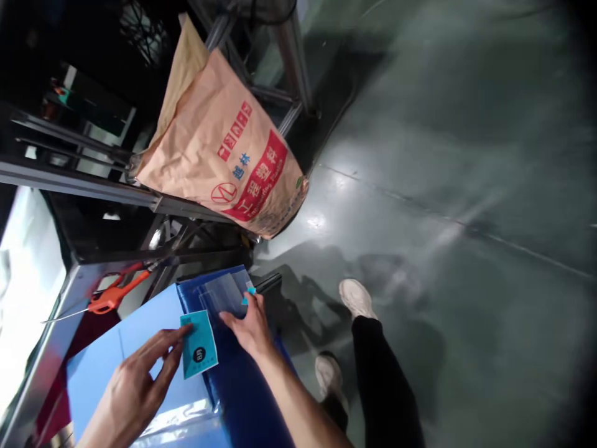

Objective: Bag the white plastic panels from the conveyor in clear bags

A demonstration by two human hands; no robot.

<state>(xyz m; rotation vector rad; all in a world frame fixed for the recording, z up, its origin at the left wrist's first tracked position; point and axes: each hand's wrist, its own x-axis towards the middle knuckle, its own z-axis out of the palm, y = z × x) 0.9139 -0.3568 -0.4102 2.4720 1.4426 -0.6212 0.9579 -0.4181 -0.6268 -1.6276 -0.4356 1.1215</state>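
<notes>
My left hand [135,386] pinches the edge of a teal printed card [199,344] with a black circle on it, above a light blue board [116,367]. My right hand [249,325] grips a small teal tab [249,296] between its fingers. The tab sits at the edge of a clear plastic sheet [222,294], which lies on a glossy dark blue cover [237,379]. The card and the tab are apart, and the sheet's lower edge lies partly behind my right hand.
Orange-handled scissors [114,295] lie beyond the board, beside a metal frame [84,180]. A printed kraft paper sack [219,146] leans on the frame. White sneakers [357,298] and black trousers [385,386] stand on the green floor [443,155] at right.
</notes>
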